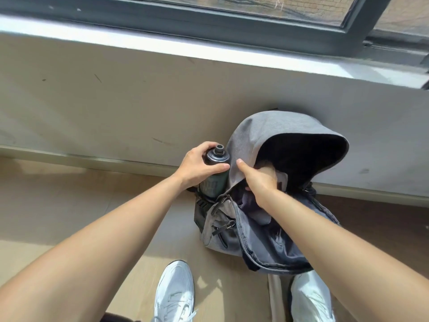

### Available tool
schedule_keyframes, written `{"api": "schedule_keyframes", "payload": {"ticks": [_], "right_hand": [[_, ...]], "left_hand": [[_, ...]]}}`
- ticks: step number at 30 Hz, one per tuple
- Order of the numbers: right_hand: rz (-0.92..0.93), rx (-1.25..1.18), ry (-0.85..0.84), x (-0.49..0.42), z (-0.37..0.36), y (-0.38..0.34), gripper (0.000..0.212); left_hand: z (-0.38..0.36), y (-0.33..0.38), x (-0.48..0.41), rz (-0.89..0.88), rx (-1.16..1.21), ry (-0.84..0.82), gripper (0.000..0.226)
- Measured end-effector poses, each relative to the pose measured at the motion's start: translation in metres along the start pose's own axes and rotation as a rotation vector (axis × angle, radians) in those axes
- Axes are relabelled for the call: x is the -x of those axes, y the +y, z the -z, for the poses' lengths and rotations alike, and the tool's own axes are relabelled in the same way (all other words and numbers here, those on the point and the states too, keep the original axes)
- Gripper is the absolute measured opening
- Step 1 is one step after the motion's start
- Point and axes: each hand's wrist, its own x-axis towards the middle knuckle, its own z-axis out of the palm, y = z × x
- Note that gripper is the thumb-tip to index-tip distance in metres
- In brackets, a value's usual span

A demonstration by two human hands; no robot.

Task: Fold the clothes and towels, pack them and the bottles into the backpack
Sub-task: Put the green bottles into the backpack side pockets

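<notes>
A grey backpack (253, 140) stands on the floor against the wall, its main compartment unzipped and its top flap raised. A dark bottle (217, 156) with a black cap stands upright in the backpack's left side pocket. My left hand (199, 168) grips the bottle near its top. My right hand (257, 180) holds the left edge of the backpack's opening, thumb outside on the grey fabric, fingers inside. Dark and pale folded cloth (253, 205) lies inside the compartment, partly hidden by my right hand.
The pale wall (116, 101) and a window sill (162, 47) rise right behind the backpack. My two white shoes (176, 293) stand on the light wood floor (69, 201) just in front of it.
</notes>
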Motion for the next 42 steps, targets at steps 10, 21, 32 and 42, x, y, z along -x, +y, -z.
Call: {"api": "schedule_keyframes", "payload": {"ticks": [10, 21, 32, 42], "right_hand": [[0.122, -0.205, -0.077, -0.010, -0.006, -0.013, 0.036], [0.053, -0.355, -0.154, -0.008, 0.002, -0.018, 0.020], [0.067, -0.123, -0.442, -0.002, 0.036, -0.034, 0.026], [0.493, 1.151, -0.844, 0.067, 0.123, -0.044, 0.084]], "left_hand": [[-0.001, -0.020, -0.003, 0.015, -0.418, -0.279, 0.084], [-0.001, -0.044, 0.001, 0.091, -0.542, -0.463, 0.081], [-0.019, -0.042, 0.025, 0.096, -0.709, -0.330, 0.084], [-0.023, 0.001, 0.061, 0.117, -0.793, -0.289, 0.034]]}}
